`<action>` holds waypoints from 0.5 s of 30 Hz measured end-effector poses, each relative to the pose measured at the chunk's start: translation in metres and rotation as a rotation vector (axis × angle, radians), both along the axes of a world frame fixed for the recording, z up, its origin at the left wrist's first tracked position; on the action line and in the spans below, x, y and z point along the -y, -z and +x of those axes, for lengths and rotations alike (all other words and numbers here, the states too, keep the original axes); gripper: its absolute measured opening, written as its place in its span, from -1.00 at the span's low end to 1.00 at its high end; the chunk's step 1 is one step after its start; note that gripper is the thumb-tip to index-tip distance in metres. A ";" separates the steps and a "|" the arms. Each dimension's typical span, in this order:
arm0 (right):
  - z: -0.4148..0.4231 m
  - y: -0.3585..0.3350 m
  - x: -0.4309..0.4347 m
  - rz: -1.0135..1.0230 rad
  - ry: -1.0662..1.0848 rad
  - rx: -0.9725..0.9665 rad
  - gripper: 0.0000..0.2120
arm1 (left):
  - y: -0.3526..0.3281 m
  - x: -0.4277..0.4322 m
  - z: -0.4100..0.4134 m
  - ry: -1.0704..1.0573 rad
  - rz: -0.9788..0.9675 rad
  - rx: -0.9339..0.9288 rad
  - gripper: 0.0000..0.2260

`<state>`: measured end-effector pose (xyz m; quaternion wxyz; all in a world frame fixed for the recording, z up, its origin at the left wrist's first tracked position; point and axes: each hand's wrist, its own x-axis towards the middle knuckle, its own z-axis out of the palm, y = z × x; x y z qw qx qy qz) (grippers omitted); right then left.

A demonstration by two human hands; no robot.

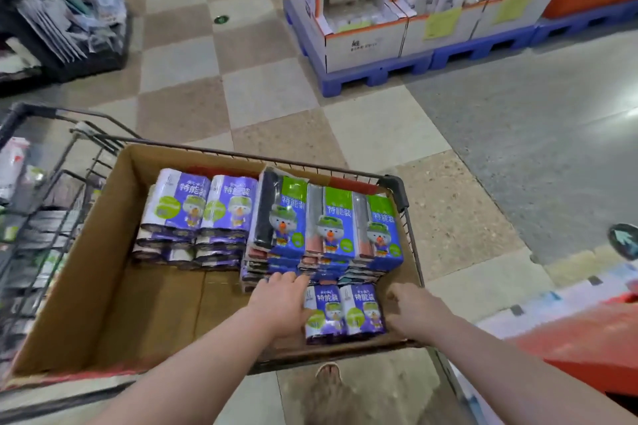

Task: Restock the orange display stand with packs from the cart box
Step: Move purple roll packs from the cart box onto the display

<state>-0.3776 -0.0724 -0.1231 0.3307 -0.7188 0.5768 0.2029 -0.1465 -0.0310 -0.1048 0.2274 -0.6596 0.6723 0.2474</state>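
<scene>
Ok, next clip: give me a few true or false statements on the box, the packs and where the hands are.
1. The cardboard box sits inside a wire cart. True.
2. The box is packed full to its near edge. False: its near left part shows bare cardboard floor.
3. Both hands reach at the two purple packs nearest the camera. True: the left hand is at their left side, the right hand at their right.
4. The blue and green packs lie in the left half of the box. False: they are stacked on the right.
5. The right hand holds a pack above the cart. False: no pack is lifted.
</scene>
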 end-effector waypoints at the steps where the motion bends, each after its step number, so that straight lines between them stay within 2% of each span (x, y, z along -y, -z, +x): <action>1: 0.003 0.012 0.003 0.025 0.012 -0.008 -0.60 | 0.009 0.005 0.002 0.009 0.033 -0.004 -0.42; 6: 0.014 0.070 0.016 0.182 0.095 -0.010 -0.64 | 0.053 0.022 0.011 -0.007 0.211 -0.050 -0.45; 11: 0.026 0.119 0.026 0.308 0.174 -0.018 -0.63 | 0.097 0.028 0.016 -0.161 0.395 -0.130 -0.47; 15: 0.032 0.151 0.029 0.366 0.255 -0.033 -0.64 | 0.124 0.028 0.019 -0.296 0.456 -0.166 -0.45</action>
